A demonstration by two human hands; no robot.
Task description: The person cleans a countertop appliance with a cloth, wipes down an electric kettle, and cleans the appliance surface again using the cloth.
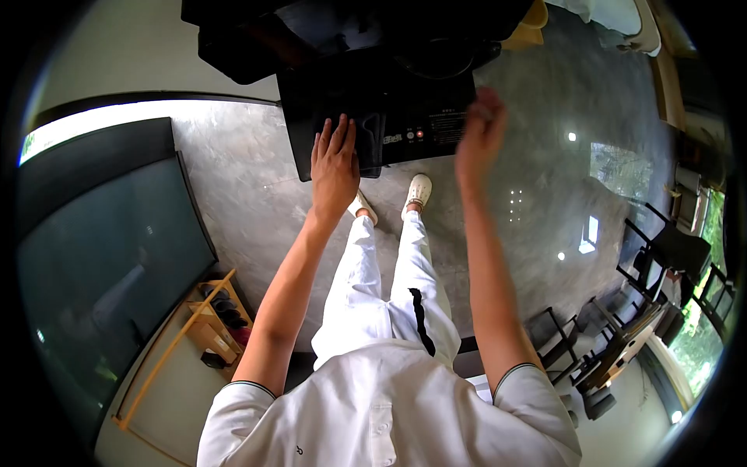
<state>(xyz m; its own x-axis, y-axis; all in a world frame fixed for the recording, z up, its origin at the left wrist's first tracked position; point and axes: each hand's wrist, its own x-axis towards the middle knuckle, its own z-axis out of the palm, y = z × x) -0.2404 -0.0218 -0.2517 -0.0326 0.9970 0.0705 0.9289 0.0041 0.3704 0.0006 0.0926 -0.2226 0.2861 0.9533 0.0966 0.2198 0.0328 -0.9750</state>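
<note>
A large black machine (334,35) fills the top of the head view, its kind hard to make out in the dark. From it a glossy black panel (416,109) juts toward me, printed with small white text and round icons, one of them red. My left hand (336,159) lies with fingers stretched out on a dark, flat rectangular piece (371,144) at the panel's left part. At the panel's right edge is my right hand (480,136), smeared by motion. Its fingers look bent, but whether they hold anything is unclear.
Below the panel are my white shoes (419,191) on a grey polished floor (545,148). A big dark screen (109,272) stands at left, near a wooden rack (214,327) holding shoes. Black chairs (673,249) and a table (622,350) are at right.
</note>
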